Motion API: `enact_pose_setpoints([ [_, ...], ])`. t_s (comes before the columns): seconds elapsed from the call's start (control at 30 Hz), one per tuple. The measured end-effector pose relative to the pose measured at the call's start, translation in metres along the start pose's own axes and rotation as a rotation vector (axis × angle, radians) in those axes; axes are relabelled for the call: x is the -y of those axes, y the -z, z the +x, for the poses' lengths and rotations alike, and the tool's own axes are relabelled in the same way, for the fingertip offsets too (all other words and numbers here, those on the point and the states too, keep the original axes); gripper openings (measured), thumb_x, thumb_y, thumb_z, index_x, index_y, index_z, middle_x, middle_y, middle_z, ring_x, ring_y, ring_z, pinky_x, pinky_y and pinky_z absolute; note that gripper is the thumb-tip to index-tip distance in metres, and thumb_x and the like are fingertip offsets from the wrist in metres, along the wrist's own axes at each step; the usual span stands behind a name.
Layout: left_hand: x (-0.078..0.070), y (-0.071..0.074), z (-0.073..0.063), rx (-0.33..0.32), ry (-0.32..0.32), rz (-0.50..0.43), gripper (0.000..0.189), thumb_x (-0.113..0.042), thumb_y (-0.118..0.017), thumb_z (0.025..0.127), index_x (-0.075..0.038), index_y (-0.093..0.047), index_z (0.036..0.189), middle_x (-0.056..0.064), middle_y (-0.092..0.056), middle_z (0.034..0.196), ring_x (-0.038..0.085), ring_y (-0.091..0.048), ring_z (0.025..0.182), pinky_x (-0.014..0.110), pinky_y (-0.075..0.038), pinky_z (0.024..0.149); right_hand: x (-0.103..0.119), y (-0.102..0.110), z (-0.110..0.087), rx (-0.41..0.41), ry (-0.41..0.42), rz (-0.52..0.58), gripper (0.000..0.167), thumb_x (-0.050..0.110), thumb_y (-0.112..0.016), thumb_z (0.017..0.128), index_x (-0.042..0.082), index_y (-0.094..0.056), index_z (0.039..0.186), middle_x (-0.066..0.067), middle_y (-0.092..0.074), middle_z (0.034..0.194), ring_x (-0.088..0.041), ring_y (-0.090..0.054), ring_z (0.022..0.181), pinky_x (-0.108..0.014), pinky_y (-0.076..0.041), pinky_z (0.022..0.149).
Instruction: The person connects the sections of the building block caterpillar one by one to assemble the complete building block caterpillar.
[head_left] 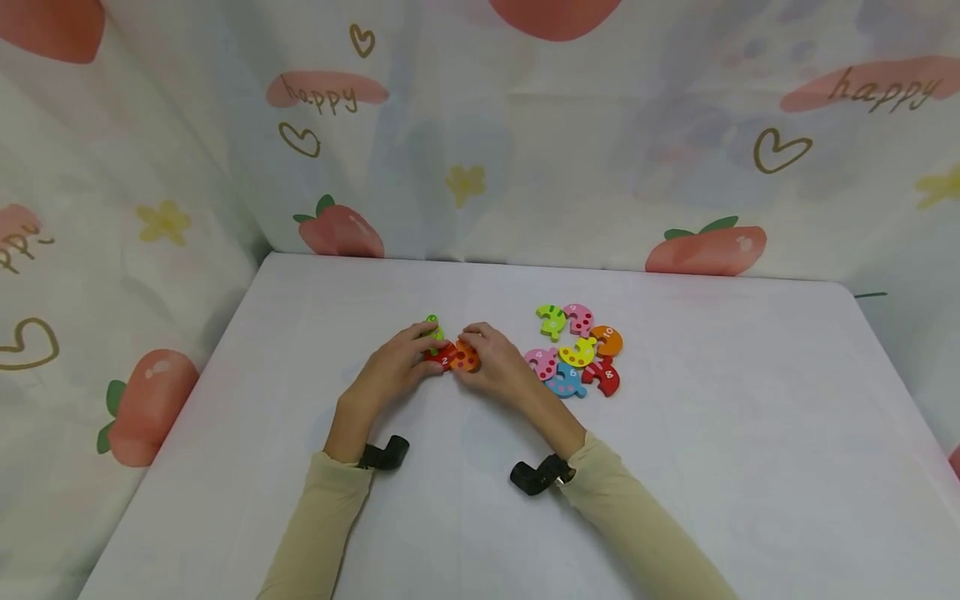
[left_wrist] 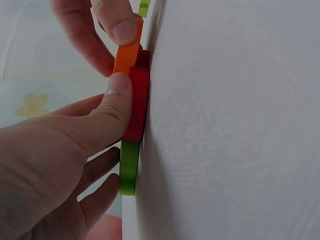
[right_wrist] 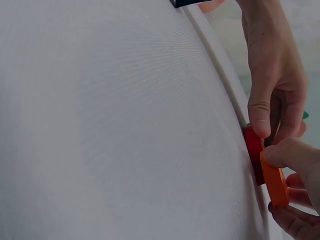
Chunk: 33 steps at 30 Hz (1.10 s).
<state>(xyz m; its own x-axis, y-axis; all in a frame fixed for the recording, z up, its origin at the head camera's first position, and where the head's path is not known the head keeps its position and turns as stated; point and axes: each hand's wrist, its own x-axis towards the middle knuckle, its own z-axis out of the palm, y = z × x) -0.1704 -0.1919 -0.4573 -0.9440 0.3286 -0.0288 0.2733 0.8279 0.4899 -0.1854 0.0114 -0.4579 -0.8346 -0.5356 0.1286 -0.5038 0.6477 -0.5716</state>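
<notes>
My left hand (head_left: 392,363) holds a red puzzle piece (head_left: 444,359) marked 2, its thumb pressing the near edge in the left wrist view. A green puzzle piece (left_wrist: 129,170) adjoins the red one, with other left fingers beside it. Between thumb and fingers, my right hand (head_left: 499,365) pinches an orange spotted puzzle piece (head_left: 466,357) at the red piece's right end. In the right wrist view the orange piece (right_wrist: 274,184) is tilted and overlaps the end of the red piece (right_wrist: 253,152). The red piece lies low against the white tabletop (left_wrist: 240,125).
Right of my hands lies a loose cluster of several numbered puzzle pieces: a yellow one (head_left: 577,352), a blue one (head_left: 566,382), a red one (head_left: 602,377), an orange one (head_left: 607,340), a green one (head_left: 552,322) and pink ones. A printed curtain (head_left: 540,150) hangs behind the table.
</notes>
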Motion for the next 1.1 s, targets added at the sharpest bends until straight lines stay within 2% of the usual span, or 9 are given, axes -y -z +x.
enact_pose_setpoints([
  [0.43, -0.002, 0.000, -0.001, -0.001, -0.020, 0.020, 0.044, -0.033, -0.067, 0.089, -0.016, -0.063, 0.129, 0.005, -0.042, 0.152, 0.027, -0.038, 0.143, 0.049, -0.038, 0.112, -0.001, 0.003, 0.002, 0.045, 0.015, -0.010, 0.053, 0.024, -0.075, 0.085, -0.001, -0.058, 0.129, -0.013, -0.055, 0.133, -0.026, -0.055, 0.121, -0.038, -0.047, 0.105],
  [0.73, -0.003, 0.000, -0.001, -0.008, -0.049, 0.026, 0.044, -0.032, -0.068, 0.089, -0.013, -0.064, 0.128, 0.008, -0.044, 0.151, 0.029, -0.039, 0.142, 0.049, -0.039, 0.111, 0.000, 0.004, 0.005, 0.121, -0.041, -0.027, 0.056, 0.028, -0.075, 0.086, -0.002, -0.058, 0.130, -0.014, -0.056, 0.137, -0.029, -0.050, 0.125, -0.038, -0.045, 0.107],
  [0.9, -0.005, 0.002, -0.003, -0.006, -0.052, 0.023, 0.042, -0.029, -0.068, 0.090, -0.013, -0.063, 0.128, 0.010, -0.043, 0.151, 0.030, -0.039, 0.142, 0.050, -0.039, 0.112, 0.004, 0.004, 0.005, 0.142, -0.060, -0.076, 0.057, 0.032, -0.073, 0.087, 0.001, -0.057, 0.132, -0.013, -0.054, 0.140, -0.029, -0.048, 0.127, -0.038, -0.045, 0.108],
  [1.03, -0.011, 0.001, -0.002, -0.019, -0.044, 0.020, 0.041, -0.032, -0.069, 0.090, -0.011, -0.064, 0.125, 0.011, -0.046, 0.148, 0.033, -0.041, 0.139, 0.052, -0.038, 0.112, 0.002, 0.006, -0.002, 0.144, -0.074, -0.100, 0.062, 0.036, -0.074, 0.086, 0.006, -0.054, 0.137, -0.011, -0.049, 0.146, -0.028, -0.044, 0.134, -0.040, -0.043, 0.110],
  [1.1, -0.017, 0.000, 0.000, -0.037, -0.029, 0.031, 0.038, -0.036, -0.068, 0.090, -0.010, -0.066, 0.118, 0.011, -0.050, 0.142, 0.033, -0.046, 0.133, 0.051, -0.042, 0.108, -0.001, 0.013, -0.011, 0.127, -0.085, -0.076, 0.065, 0.036, -0.074, 0.085, 0.008, -0.051, 0.139, -0.010, -0.046, 0.149, -0.029, -0.041, 0.137, -0.043, -0.041, 0.111],
])
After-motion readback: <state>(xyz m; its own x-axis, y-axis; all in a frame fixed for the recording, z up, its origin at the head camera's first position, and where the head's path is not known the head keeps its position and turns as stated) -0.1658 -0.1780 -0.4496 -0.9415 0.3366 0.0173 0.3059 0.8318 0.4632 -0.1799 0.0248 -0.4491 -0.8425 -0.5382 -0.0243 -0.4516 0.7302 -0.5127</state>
